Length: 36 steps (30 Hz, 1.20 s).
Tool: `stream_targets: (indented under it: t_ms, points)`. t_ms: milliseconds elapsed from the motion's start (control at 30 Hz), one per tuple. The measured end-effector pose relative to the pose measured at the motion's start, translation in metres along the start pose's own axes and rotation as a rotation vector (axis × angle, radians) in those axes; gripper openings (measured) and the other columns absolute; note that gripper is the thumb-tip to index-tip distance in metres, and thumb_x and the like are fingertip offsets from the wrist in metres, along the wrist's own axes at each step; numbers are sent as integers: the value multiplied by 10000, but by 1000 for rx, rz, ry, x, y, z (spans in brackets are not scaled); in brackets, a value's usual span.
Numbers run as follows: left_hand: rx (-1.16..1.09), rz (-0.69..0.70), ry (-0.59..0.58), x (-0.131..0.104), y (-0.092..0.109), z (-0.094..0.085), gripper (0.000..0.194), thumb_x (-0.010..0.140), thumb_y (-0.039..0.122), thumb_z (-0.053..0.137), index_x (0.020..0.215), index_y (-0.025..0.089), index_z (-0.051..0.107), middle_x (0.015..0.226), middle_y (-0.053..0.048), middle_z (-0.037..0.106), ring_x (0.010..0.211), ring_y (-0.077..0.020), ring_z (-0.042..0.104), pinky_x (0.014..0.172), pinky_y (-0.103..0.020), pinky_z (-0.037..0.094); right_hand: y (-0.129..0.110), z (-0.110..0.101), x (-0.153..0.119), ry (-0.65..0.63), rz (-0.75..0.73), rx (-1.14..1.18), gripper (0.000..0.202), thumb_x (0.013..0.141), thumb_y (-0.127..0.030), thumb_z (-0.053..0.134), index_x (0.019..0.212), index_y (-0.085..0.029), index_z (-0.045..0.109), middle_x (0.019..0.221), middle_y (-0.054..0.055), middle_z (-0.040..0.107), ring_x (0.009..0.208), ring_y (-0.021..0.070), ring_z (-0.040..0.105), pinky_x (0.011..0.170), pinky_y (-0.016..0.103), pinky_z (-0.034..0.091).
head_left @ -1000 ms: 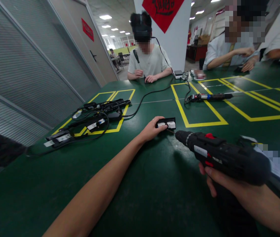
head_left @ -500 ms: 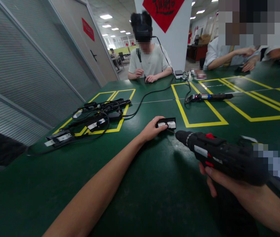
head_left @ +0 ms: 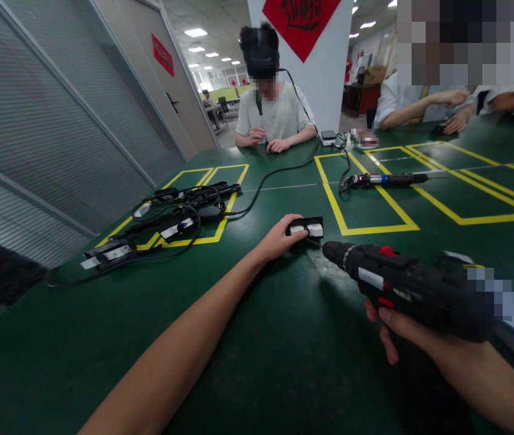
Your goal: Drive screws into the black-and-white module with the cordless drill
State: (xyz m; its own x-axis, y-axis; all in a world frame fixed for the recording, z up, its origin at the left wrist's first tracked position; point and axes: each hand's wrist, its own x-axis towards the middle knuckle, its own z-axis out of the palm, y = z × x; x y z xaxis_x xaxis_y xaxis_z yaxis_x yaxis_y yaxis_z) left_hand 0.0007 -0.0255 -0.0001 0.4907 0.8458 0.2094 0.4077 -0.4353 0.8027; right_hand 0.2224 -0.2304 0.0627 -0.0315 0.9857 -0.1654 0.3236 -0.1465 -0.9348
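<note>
My left hand grips a small black rectangular part with white pieces along its face, on the green table. Its thumb lies across the front and the other fingers are hidden behind. In my right hand is a black cordless drill with red accents, pointing left. My fingers wrap around its handle. The drill's thin bit reaches the lower front of the black part; whether the tip touches it is too small to tell.
At left lie several black devices with cables by yellow tape rectangles. A pen-shaped electric screwdriver rests at the right across yellow lines. Opposite, a person in a headset holds a screwdriver; other people sit at the far right.
Almost nothing differs. The drill and both hands keep their places, and the view has shifted very slightly.
</note>
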Motion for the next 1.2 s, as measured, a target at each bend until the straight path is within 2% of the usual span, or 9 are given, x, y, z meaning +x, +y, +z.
stream_targets:
  t_ms: [133, 300, 567, 733, 833, 1000, 1067, 1200]
  points:
    - [-2, 1, -7, 0, 0, 0, 502, 790, 444, 571, 1211, 181, 494, 1143, -83, 576, 1027, -224, 556, 919, -373, 434, 7, 1, 2, 0, 14, 36, 165, 742, -394, 570, 776, -234, 593, 665, 12, 697, 366, 155, 606, 424, 306, 503]
    - [1, 4, -11, 1, 1, 1, 497, 792, 429, 574, 1209, 172, 493, 1158, -89, 572, 1030, -222, 555, 920, -366, 434, 6, 1, 1, -39, -9, 32, 171, 744, -395, 573, 738, -226, 596, 451, -38, 604, 354, 164, 596, 424, 291, 485]
    - [3, 14, 2, 0, -1, 0, 488, 788, 426, 581, 1198, 173, 502, 1150, -85, 576, 1028, -219, 556, 915, -359, 438, 3, 0, 0, -71, 1, 34, 156, 779, -380, 541, 724, -243, 588, 424, -36, 584, 385, 173, 605, 427, 285, 473]
    - [-2, 10, -2, 1, 0, -1, 498, 787, 434, 578, 1203, 172, 500, 1139, -85, 581, 1017, -220, 560, 904, -361, 443, -7, -3, -6, -54, 30, 28, 161, 799, -363, 535, 806, -230, 626, 557, -2, 647, 444, 163, 620, 501, 304, 482]
    - [-4, 6, -3, 0, -1, 0, 501, 784, 438, 580, 1203, 174, 499, 1141, -86, 580, 1018, -223, 560, 907, -366, 442, -11, -2, -7, -48, 70, 2, 169, 799, -380, 536, 789, -241, 633, 531, 4, 646, 485, 185, 634, 534, 321, 493]
    - [-14, 6, -8, 0, -2, 0, 503, 786, 438, 580, 1206, 176, 493, 1144, -88, 577, 1021, -221, 561, 913, -370, 439, -3, 2, -3, -18, 23, 102, 159, 732, -375, 570, 818, -242, 583, 703, 24, 687, 378, 145, 582, 431, 315, 482]
    - [-12, 8, -7, 0, -1, 0, 496, 789, 435, 577, 1202, 173, 495, 1148, -90, 575, 1030, -224, 558, 914, -372, 438, -1, 2, -2, -18, 23, 77, 183, 740, -376, 563, 856, -236, 583, 642, 11, 671, 379, 150, 586, 438, 314, 480]
    - [-7, 16, -8, 1, -1, 0, 494, 789, 432, 577, 1200, 170, 497, 1148, -92, 573, 1032, -223, 555, 913, -367, 438, -1, 0, -2, -34, 41, -5, 182, 777, -402, 547, 802, -224, 582, 483, -17, 616, 416, 181, 611, 487, 331, 481]
